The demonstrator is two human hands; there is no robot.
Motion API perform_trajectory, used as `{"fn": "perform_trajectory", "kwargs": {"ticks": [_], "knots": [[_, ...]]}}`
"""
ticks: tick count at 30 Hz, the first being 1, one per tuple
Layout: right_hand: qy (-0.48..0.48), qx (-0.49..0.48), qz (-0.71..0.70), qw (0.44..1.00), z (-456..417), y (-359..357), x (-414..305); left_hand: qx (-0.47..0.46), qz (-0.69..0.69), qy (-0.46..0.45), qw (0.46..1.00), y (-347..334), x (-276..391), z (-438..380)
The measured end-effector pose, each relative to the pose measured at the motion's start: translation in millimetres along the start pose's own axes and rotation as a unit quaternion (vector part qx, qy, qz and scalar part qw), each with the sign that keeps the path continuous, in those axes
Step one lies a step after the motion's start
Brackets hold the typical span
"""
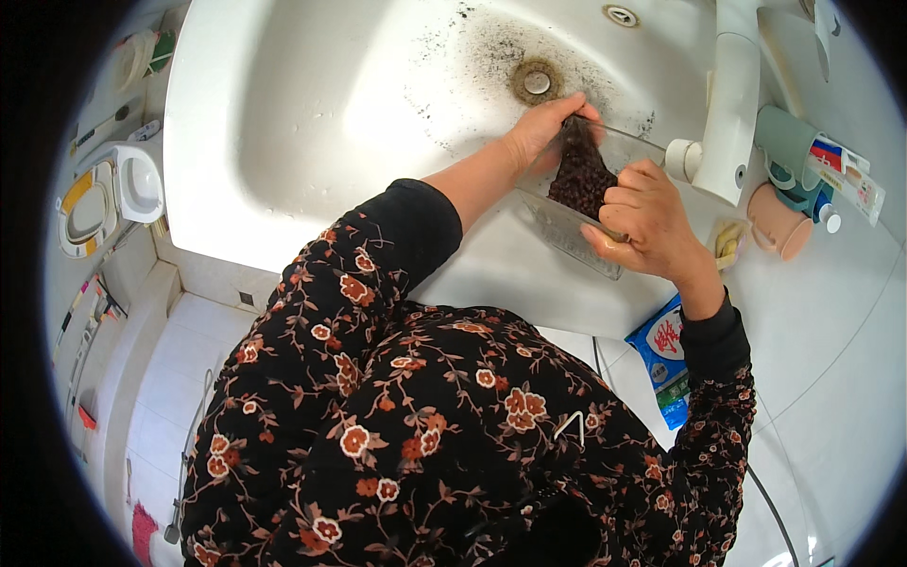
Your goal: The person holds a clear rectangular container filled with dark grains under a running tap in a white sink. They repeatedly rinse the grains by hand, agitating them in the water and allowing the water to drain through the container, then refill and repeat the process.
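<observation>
A clear rectangular container (574,237) is tilted over the near part of the white washbasin (305,142). Small dark reddish-brown grains or beans (581,181) lie in it, heaped in a strip towards its far end. My right hand (648,227) grips the container's near right rim, thumb outside. At the far end, my left hand (549,131) holds the container; some of its fingers are hidden or show only blurred through the clear wall. Black specks surround the basin's round drain (536,81), just beyond my left fingertips.
A white faucet (730,106) rises on the right. Beside it lie a green cup (786,138) with toothpaste tubes, a pink cup (779,223) and a soap dish (730,241). A blue packet (659,361) is by my right forearm. Left are a white potty seat (138,181) and tiled floor (198,340).
</observation>
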State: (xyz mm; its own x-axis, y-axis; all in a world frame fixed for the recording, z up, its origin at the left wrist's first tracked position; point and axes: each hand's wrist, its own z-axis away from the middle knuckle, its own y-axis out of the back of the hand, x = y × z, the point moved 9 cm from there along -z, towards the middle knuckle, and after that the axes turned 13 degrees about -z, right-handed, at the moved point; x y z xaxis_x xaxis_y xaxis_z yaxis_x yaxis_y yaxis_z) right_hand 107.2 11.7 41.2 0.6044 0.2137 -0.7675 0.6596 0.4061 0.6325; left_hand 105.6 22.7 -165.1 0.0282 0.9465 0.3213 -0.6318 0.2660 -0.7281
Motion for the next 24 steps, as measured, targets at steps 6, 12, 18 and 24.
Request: {"fn": "perform_trajectory", "kwargs": {"ticks": [6,12,18,24], "knots": [[-0.003,-0.007,0.014,1.000,1.2,3.7,-2.9,-0.005,0.027,0.005,1.000,-5.1,-0.4,2.1],[-0.021,-0.015,0.010,1.000,0.6,5.7,-3.8,-0.024,0.018,0.002,1.000,-9.3,-1.3,2.9],[-0.029,-0.024,-0.001,0.999,-1.4,3.8,-3.7,-0.007,0.051,0.004,0.999,-5.8,-2.7,0.3],[-0.047,-0.036,-0.015,0.998,-3.7,3.0,-1.2,-0.011,0.044,0.008,0.999,-6.5,-7.0,0.1]]}}
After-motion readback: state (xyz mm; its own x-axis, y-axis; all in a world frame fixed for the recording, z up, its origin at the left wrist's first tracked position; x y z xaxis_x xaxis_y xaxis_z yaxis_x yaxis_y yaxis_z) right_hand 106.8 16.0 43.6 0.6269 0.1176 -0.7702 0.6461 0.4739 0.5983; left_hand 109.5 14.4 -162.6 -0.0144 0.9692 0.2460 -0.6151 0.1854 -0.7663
